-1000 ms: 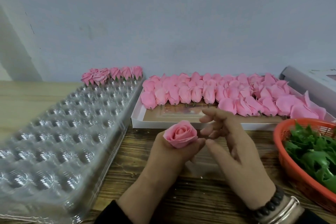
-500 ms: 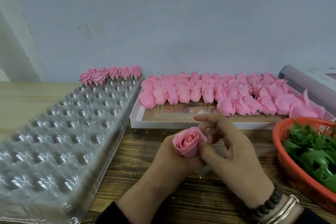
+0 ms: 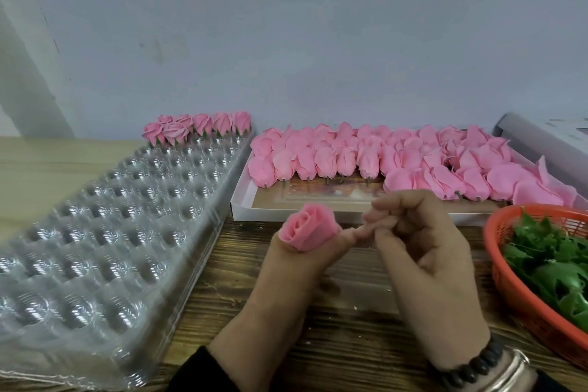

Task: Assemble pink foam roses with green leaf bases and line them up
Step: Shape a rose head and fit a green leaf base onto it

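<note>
A: By what is the pink foam rose held?

B: It is gripped by the left hand. The fingers are curled round its lower part, and the bloom is seen standing out above the fist, tilted to the left with its open face turned up and away from the right hand.

A: And the right hand's state?

B: Its fingers are curled and bunched together just to the right of the rose. The fingertips are met by the left thumb; whether anything is pinched between them cannot be told. Dark beads and a metal bangle are worn at that wrist.

A: What is found around the grip?

B: To its left, a clear plastic tray of round cups is laid along the wooden table. At the tray's far end, well beyond the grip, finished roses with green bases are lined up. Straight beyond the grip, a white flat box is filled with rows of pink rose heads. To the right of the right hand, an orange basket of green leaf bases is set.
</note>
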